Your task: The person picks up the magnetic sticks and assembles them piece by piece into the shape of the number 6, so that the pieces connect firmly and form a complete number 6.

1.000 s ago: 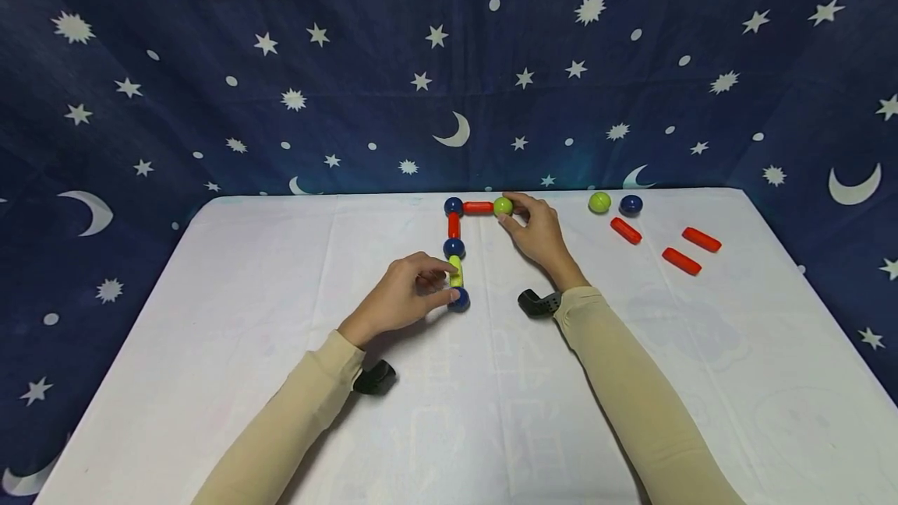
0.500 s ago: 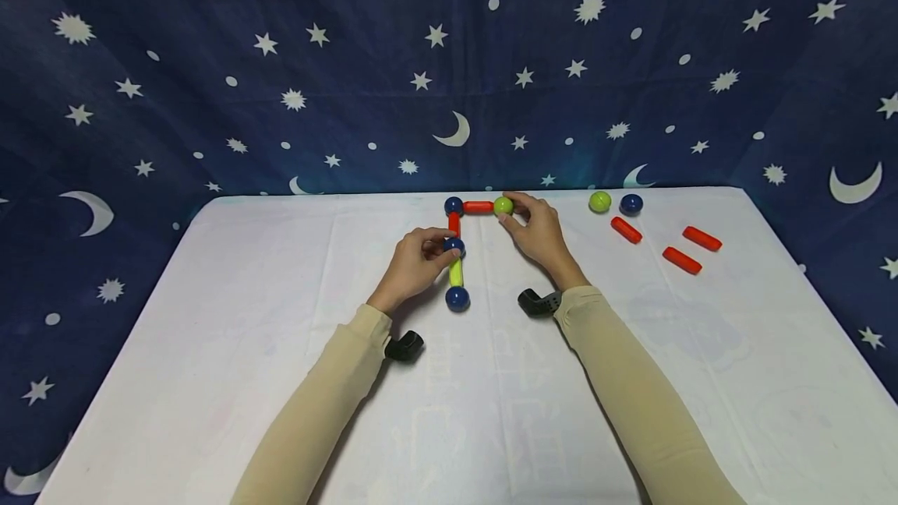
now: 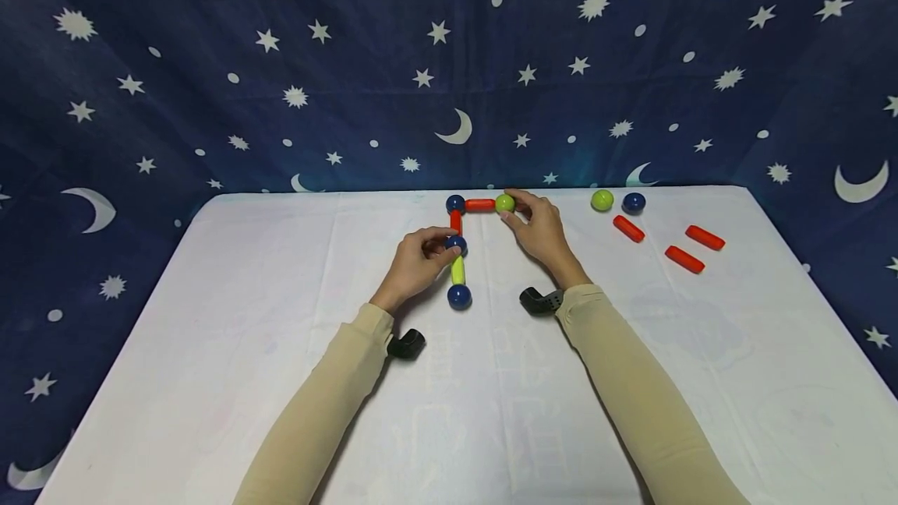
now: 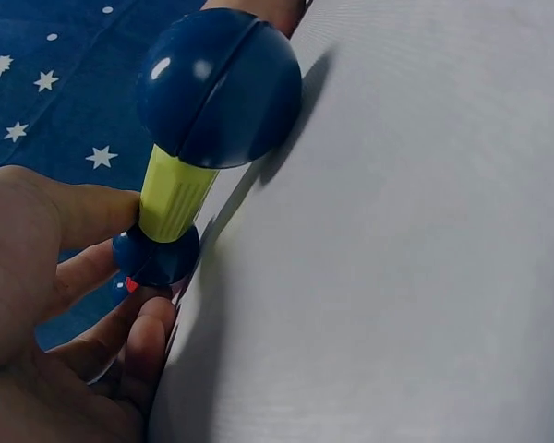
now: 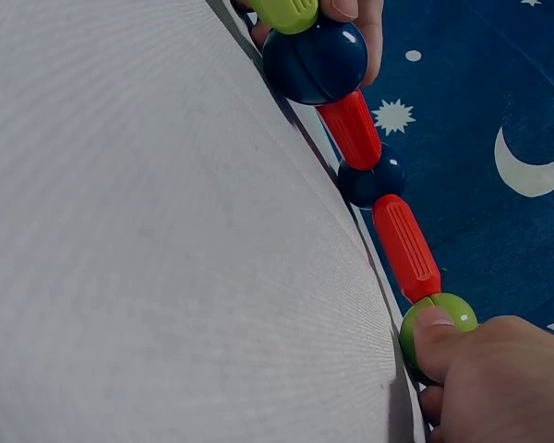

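A chain of balls and rods lies on the white table. At its near end is a blue ball [image 3: 459,297], joined by a yellow-green rod [image 3: 458,270] to a middle blue ball [image 3: 457,245]. My left hand [image 3: 415,262] pinches that middle ball between thumb and fingers. Beyond it a red rod [image 3: 456,222] leads to the corner blue ball [image 3: 455,204]. From that corner a second red rod [image 3: 480,206] runs right to a green ball [image 3: 504,203]. Thumb and fingers of my right hand [image 3: 540,232] grip this green ball, as the right wrist view confirms.
To the right lie a loose green ball [image 3: 602,200], a loose blue ball [image 3: 634,203] and three red rods, the nearest one [image 3: 684,259] among them. A dark blue cloth [image 3: 316,123] with stars and moons hangs behind the table's far edge.
My left hand has moved away from the near blue ball and up the chain to the middle blue ball, which it now pinches. The right hand stays on the green ball.
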